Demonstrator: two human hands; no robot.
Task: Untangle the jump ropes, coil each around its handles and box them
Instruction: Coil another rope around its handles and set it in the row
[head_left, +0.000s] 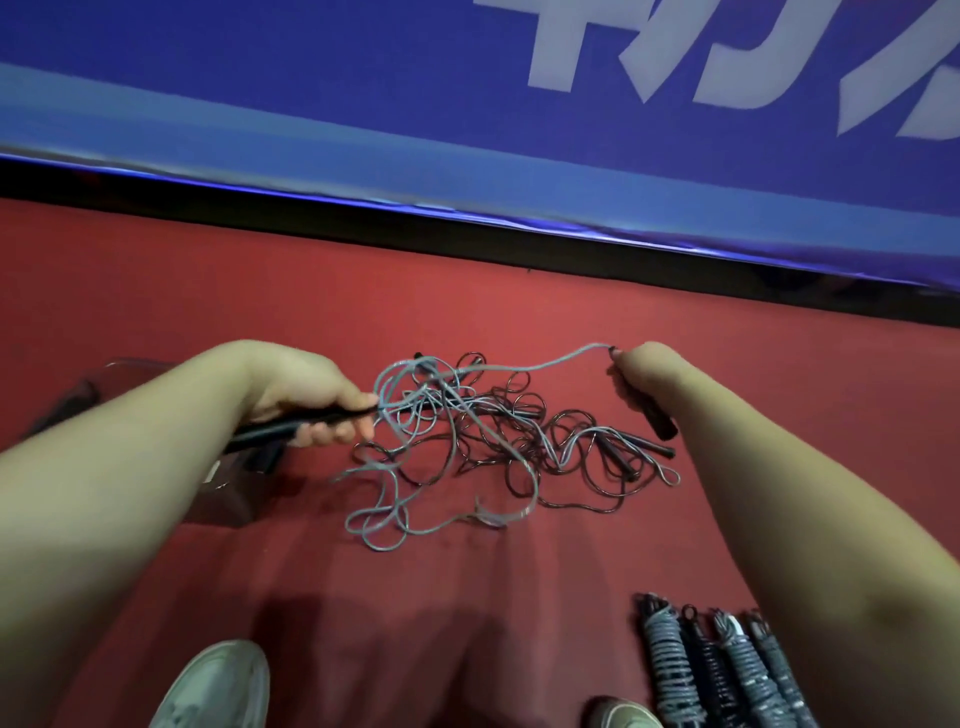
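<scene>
Two black handles are grasped: the left hand (306, 400) curls round the left handle (270, 431), the right hand (644, 374) round the right handle (657, 421). Their grey rope (545, 366) trails into the tangle (519, 431) on the red floor (208, 291), coiled ropes (670, 660) nearby.

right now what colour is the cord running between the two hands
Pale grey-blue; the thin cord shows best in the head view.
</scene>
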